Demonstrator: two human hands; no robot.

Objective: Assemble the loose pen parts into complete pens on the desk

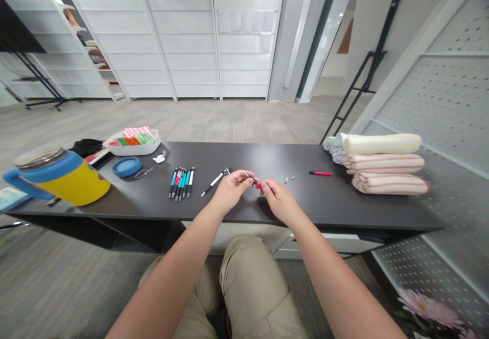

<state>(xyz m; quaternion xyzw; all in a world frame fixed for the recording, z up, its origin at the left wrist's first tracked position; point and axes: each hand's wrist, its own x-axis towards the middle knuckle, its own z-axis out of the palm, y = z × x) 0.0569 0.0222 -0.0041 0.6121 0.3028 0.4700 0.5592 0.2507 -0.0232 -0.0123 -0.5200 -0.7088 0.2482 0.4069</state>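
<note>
Over the dark table (237, 156), my left hand (232, 189) pinches the thin black end of a small red pen part (256, 182). My right hand (278, 198) is closed on the red end of the same part. Both hands meet just above the tabletop near its front edge. A black-and-white pen (214, 182) lies just left of my left hand. Further left lies a row of several pens (182, 181) in teal, black, white and pink. Two tiny pen pieces (289, 179) and a red pen barrel (321, 173) lie to the right.
A yellow jug with a blue lid (57, 178) stands at the table's left end, beside a blue lid (126, 166) and a white tray of coloured items (134, 142). Folded and rolled towels (382, 168) are stacked at the right. White shelving lines the far wall.
</note>
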